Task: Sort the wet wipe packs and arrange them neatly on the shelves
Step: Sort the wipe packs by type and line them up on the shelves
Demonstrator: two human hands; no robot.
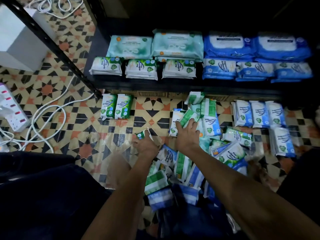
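Note:
A loose pile of green and blue wet wipe packs (223,153) lies on the patterned floor in front of the black shelf (173,84). My left hand (146,146) grips a green pack (142,135) just left of the pile. My right hand (187,134) reaches into the pile's far side, its fingers curled on another green pack (187,116). The shelf holds green packs (142,69) on the left and blue packs (256,70) on the right, with larger packs (176,44) behind them.
Two green packs (116,108) stand on the floor by the shelf post, and several blue packs (259,115) line up at the right. A power strip (13,110) and white cables (48,116) lie at the left. A white box (19,40) stands at the far left.

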